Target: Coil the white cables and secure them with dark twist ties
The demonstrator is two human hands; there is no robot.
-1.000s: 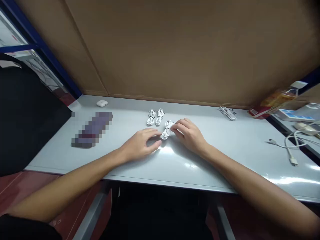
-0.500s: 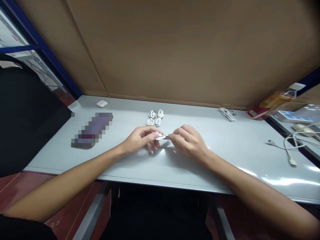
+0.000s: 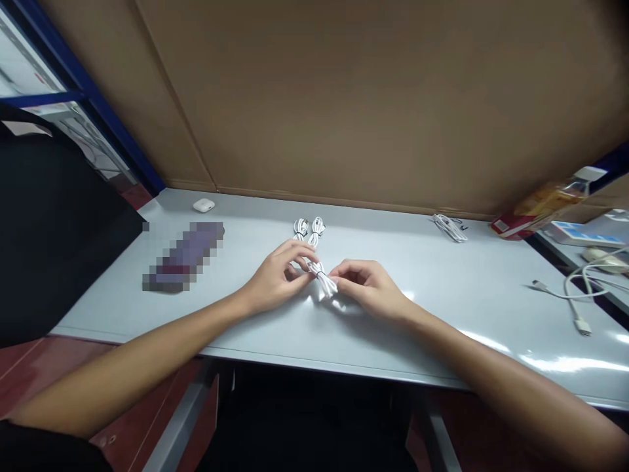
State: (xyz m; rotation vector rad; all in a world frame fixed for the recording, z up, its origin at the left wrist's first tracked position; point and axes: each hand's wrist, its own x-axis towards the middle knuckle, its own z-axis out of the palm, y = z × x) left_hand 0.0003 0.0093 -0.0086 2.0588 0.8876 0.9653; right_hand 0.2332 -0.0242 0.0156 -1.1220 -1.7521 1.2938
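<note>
A bundled white cable (image 3: 323, 280) slants from upper left to lower right between the hands, the left hand (image 3: 278, 278) with fingers clamped on its upper end, the right hand (image 3: 367, 288) with fingers together at its lower end.

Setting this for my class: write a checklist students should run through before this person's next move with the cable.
1. Both hands on the cable: ok. The left hand and right hand both pinch the white cable bundle.
2. Tie in place: ok. A dark tie shows around the bundle.
3. Tie tight: cannot tell from this view.
4. Two other coils free of the hands: cannot tell. The left hand's fingers sit very close to them.
5. Loose cable at the right coiled: not ok. It lies spread out.
</note>
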